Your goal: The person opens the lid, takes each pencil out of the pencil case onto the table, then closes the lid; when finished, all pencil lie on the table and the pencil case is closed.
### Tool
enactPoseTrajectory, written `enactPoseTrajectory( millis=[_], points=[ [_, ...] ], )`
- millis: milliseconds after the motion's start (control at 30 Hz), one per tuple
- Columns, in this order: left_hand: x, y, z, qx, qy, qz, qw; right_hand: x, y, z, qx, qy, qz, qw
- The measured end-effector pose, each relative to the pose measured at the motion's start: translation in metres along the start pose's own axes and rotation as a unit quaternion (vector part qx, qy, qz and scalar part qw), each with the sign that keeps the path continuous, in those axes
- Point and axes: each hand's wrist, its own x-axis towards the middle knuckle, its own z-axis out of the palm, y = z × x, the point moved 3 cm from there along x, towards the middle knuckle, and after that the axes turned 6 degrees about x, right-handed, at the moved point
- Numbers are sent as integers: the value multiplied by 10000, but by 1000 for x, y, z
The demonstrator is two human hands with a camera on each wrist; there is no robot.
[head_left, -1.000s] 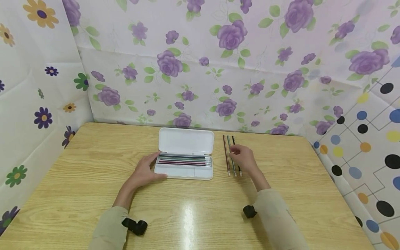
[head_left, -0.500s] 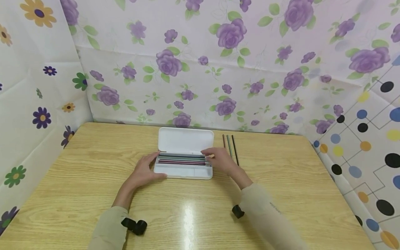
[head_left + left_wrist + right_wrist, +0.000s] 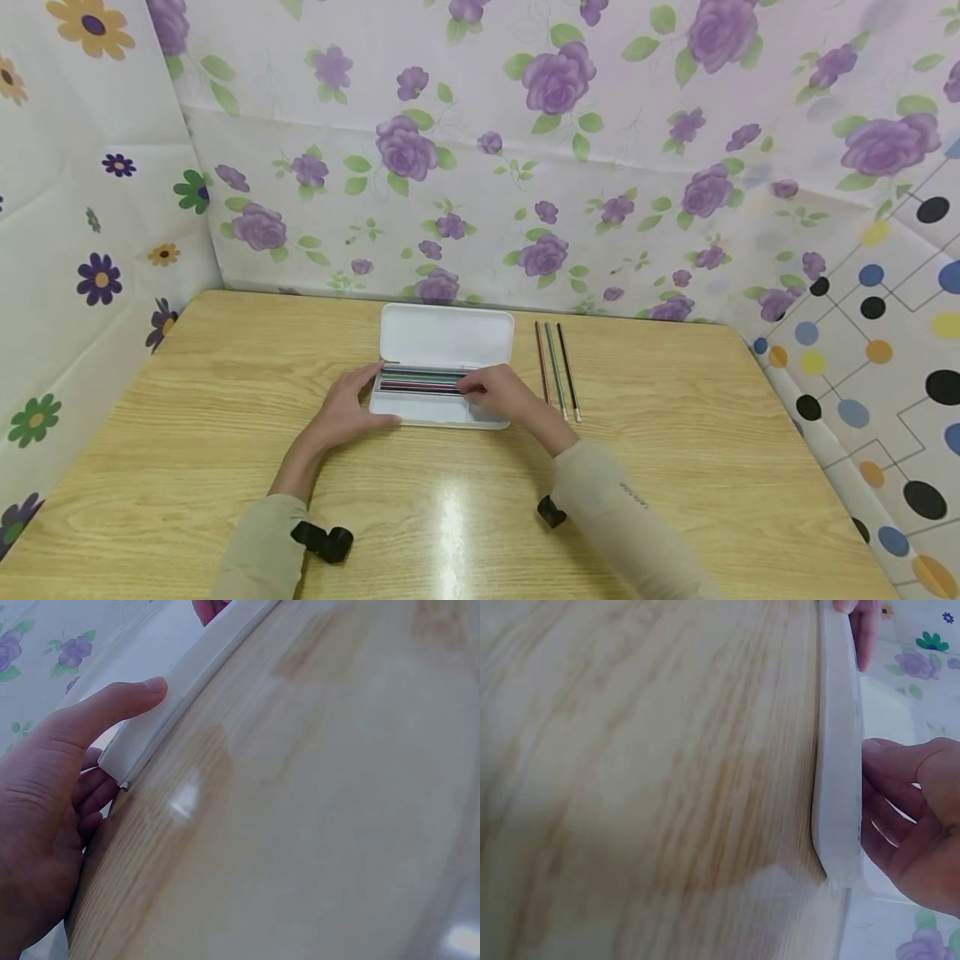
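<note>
An open white pencil case (image 3: 420, 408) lies on the table with several dark, green and red pencils (image 3: 420, 382) in its rear compartment. My left hand (image 3: 347, 408) grips its left end, thumb on the front rim and fingers round the side and back. In the left wrist view the thumb (image 3: 139, 697) presses on the white wall. My right hand (image 3: 498, 390) reaches into the case from the right, thumb and fingers together over the pencils. In the right wrist view the case wall hides its fingertips; I cannot tell whether they pinch a pencil.
Three pencils, reddish (image 3: 542, 358), green (image 3: 555, 367) and black (image 3: 567, 362), lie side by side on the wooden table (image 3: 660, 400), right of the case. The raised lid (image 3: 447, 333) stands near the flowered backdrop (image 3: 480, 208) behind the table.
My right hand has left the three loose pencils and moved left, over the eraser ends, to the pencils inside the case. My left hand stays on the case.
</note>
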Motion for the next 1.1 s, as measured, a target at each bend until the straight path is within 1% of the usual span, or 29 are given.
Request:
enactPoseTrajectory(
  millis=[200,433,533,667,767,833,1000,1100],
  points=[
    [0,1,-1,36,0,5,10000,5,-4,1,-70,-62,204,9997],
    [0,0,-1,3,41,-11,10000,11,-10,1,-193,-450,498,9976],
    [-1,-1,0,-13,30,-26,10000,13,-12,2,-305,-599,537,9963],
    [-1,-1,0,-28,14,-62,10000,12,-13,2,-528,-653,392,9957],
    [-2,-1,0,-23,18,-88,10000,9,-13,1,-570,-569,330,9962],
    [-2,-1,0,-21,14,-85,10000,7,-12,0,-483,-452,347,9972],
    [-1,0,0,-5,4,-44,10000,2,-12,-9,-91,25,388,9992],
    [0,1,-1,-23,7,-32,10000,0,-12,-15,137,321,468,9983]
  ],
)
